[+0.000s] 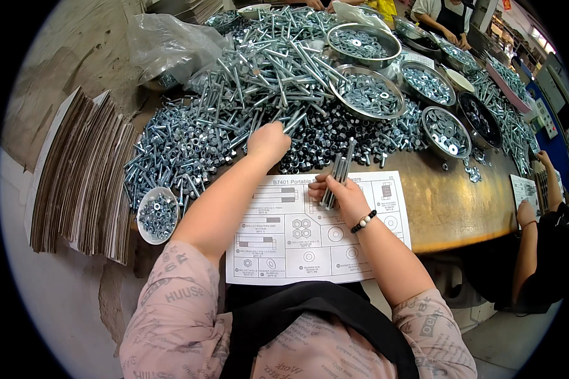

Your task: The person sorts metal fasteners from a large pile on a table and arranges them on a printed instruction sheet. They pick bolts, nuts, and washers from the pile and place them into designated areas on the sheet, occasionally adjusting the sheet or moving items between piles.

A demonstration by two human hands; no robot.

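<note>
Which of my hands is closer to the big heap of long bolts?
Left. Your left hand is at the near edge of the heap; your right hand is farther back, over the paper sheet, holding several bolts.

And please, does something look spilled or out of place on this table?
Yes, perhaps: a few small shiny metal pieces lie loose on the bare table, near the metal bowl. They sit outside it, so they look stray; whether they spilled, I cannot tell.
</note>
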